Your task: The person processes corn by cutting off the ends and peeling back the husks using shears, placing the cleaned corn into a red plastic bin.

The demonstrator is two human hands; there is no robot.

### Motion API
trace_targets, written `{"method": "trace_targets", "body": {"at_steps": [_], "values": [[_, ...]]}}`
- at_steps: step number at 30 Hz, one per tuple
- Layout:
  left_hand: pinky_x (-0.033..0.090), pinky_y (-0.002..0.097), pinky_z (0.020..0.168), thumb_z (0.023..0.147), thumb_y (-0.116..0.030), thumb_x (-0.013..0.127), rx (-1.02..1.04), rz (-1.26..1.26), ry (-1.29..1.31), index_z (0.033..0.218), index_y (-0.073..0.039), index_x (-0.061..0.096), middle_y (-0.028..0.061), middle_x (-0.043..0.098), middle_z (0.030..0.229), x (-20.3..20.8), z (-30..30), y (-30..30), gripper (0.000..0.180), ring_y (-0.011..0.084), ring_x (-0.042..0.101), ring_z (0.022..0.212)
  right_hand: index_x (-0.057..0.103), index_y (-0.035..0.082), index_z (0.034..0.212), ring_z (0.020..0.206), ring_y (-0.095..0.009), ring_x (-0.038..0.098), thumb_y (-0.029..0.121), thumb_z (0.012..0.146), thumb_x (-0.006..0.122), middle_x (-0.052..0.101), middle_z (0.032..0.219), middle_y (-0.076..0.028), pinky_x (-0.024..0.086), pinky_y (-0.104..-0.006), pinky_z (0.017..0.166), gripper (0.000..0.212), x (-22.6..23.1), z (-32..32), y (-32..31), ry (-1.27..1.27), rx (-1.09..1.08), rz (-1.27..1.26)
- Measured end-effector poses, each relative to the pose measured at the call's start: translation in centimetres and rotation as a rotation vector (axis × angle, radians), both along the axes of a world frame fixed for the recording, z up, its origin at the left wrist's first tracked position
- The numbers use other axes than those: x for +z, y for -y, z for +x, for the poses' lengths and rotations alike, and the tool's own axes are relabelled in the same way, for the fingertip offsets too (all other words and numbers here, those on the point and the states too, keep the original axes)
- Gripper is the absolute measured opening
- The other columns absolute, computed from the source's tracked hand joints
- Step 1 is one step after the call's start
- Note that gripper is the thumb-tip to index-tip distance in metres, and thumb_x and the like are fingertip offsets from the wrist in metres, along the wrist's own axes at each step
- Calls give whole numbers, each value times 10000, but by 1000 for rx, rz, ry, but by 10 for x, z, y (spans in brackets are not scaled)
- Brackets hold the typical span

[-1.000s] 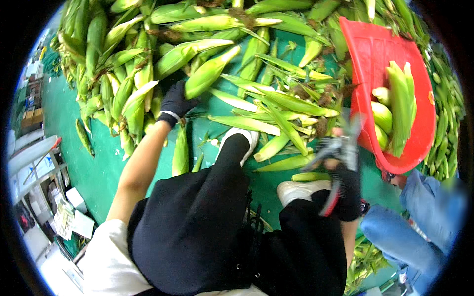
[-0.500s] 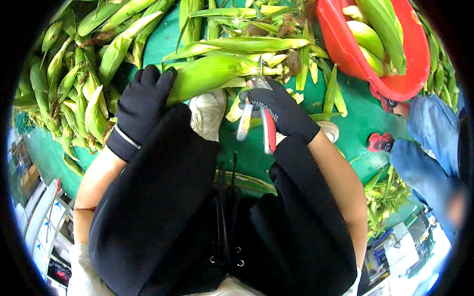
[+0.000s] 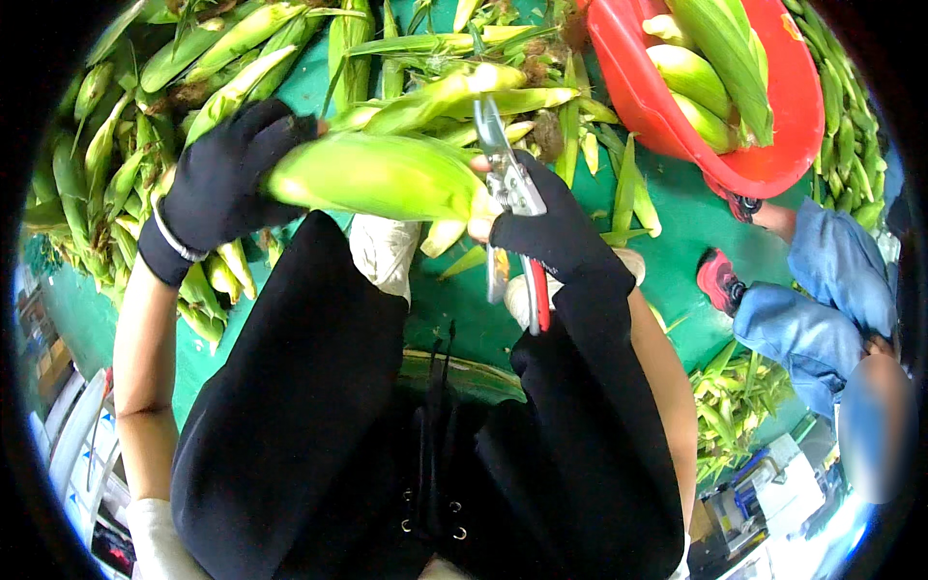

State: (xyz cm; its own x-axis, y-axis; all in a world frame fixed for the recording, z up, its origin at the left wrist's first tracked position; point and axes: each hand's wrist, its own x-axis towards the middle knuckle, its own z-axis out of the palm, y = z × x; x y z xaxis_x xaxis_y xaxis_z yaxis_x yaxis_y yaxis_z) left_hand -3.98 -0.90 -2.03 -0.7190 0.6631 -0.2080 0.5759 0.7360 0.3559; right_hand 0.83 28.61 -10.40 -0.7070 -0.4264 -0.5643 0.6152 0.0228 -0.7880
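A green-husked ear of corn [image 3: 377,179] lies crosswise above my knees, held between both hands. Its left end meets my left hand [image 3: 232,169], in a black glove, with the fingers curled round that end and partly hidden. My right hand [image 3: 546,217], gloved in black with bare fingertips, grips pruning shears [image 3: 517,188] with a red-and-grey handle. Those bare fingertips also touch the ear's right end. The shears' metal blades point up, away from me, beside the corn and not around it.
Heaped corn [image 3: 97,155] lies at the left. Loose husks [image 3: 425,97] cover the green floor [image 3: 667,280] ahead. A red basin [image 3: 638,97] with several ears stands at the far right. A person in blue jeans [image 3: 802,329] is at the right, near a husk pile [image 3: 739,406].
The corn has come nearer to me and shifted left, with its husk turned. My left hand has moved left, and the shears now stand beside the ear's right end.
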Motion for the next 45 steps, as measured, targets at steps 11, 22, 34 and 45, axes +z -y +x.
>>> {"method": "trace_targets", "body": {"at_steps": [11,22,34,45], "values": [[292,492,988,804,-477,528,978,1880,1254,1281,-71,356,136,433,1276,-109,24,-16,650,294,417,1161,481,19,1132,769,-148,550,161,686,659,566,900,-64,446,-274,688,500,26,-9,-25,120,-238,-205],[452,418,856,834,-224,578,1114,1426,587,1055,-63,516,116,566,1045,-117,-4,-3,281,262,543,984,431,9,1178,774,-172,577,94,689,630,580,897,-94,460,-286,710,535,-8,19,8,169,-115,17],[450,388,836,835,-248,589,1261,1817,840,1021,-70,532,78,574,979,-101,4,-26,264,207,547,932,497,51,1092,637,-159,558,49,714,569,541,756,-64,481,-290,573,385,0,17,-2,174,-142,106],[440,277,700,813,-449,540,721,787,606,1036,36,558,87,608,838,-58,-4,-44,535,152,557,764,377,31,1235,990,-309,517,184,623,696,499,1090,-172,423,-371,846,706,53,-13,23,-697,383,629]]}}
